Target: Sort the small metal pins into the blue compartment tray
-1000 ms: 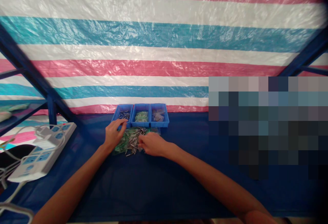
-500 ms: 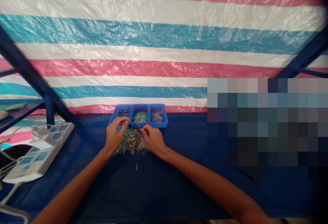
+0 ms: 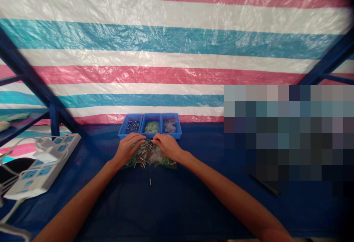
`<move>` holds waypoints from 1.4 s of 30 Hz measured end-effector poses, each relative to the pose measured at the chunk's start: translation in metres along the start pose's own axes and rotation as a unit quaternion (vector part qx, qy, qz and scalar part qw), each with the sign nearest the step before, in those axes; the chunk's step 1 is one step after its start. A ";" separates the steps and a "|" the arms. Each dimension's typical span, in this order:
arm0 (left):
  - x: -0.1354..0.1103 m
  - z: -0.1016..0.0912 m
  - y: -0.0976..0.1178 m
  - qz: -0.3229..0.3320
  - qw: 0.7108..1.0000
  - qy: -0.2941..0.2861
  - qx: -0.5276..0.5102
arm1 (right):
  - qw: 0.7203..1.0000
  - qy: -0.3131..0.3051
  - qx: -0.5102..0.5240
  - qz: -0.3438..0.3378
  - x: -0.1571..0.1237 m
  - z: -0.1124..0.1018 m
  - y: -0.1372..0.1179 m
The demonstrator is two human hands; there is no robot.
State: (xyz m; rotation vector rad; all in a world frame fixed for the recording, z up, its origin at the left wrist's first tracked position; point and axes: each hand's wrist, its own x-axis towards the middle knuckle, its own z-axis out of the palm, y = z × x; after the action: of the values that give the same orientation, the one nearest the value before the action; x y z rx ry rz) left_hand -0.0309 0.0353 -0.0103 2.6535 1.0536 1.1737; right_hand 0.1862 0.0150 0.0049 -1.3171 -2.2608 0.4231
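Note:
My left hand (image 3: 129, 147) and my right hand (image 3: 169, 147) meet over a mixed pile (image 3: 146, 156) of metal pins, green pieces and clear plastic pieces. Between their fingertips spans a thin dark metal pin (image 3: 149, 139), pinched at its two ends; its tips are hidden by the fingers. Just behind the hands stand three joined blue bins: the left bin (image 3: 121, 131) holds dark metal pins, the middle bin (image 3: 151, 136) green pieces, the right bin (image 3: 179, 129) clear pieces. A single loose pin (image 3: 150, 178) lies in front of the pile.
A white power strip (image 3: 41, 168) with plugs and cables lies at the left. A dark stick-like object (image 3: 264, 185) rests on the blue tabletop (image 3: 210, 153) at the right, beside a blurred-out area. Striped plastic sheeting (image 3: 166, 61) hangs behind, between blue frame bars (image 3: 24, 65).
My left hand has come down and right, away from the left bin, to meet the pin in my right hand. My right hand has barely moved.

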 end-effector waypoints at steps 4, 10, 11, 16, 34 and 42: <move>0.002 -0.003 0.003 0.006 1.000 -0.018 -0.007 | 0.999 -0.026 -0.021 -0.006 -0.001 -0.004 -0.005; 0.003 -0.011 0.006 -0.080 0.993 0.075 0.034 | 0.993 -0.022 -0.109 0.037 -0.008 -0.019 -0.019; 0.003 -0.013 0.006 -0.110 0.987 0.109 0.044 | 0.991 -0.058 -0.117 -0.002 -0.011 -0.022 -0.024; 0.002 -0.017 0.004 -0.185 0.964 0.187 0.041 | 0.942 -0.246 -0.087 -0.209 -0.038 -0.016 -0.052; 0.001 -0.014 0.008 -0.149 0.972 0.177 0.046 | 0.948 -0.173 -0.172 -0.203 -0.040 0.025 -0.054; 0.000 -0.012 0.010 -0.140 0.974 0.169 0.050 | 0.941 -0.164 -0.164 -0.245 -0.035 0.026 -0.040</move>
State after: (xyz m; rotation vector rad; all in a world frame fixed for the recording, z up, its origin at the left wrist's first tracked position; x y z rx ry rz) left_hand -0.0336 0.0250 0.0009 2.3135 1.5173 1.5744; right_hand 0.1572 -0.0358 -0.0059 -0.8068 -2.9269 0.0905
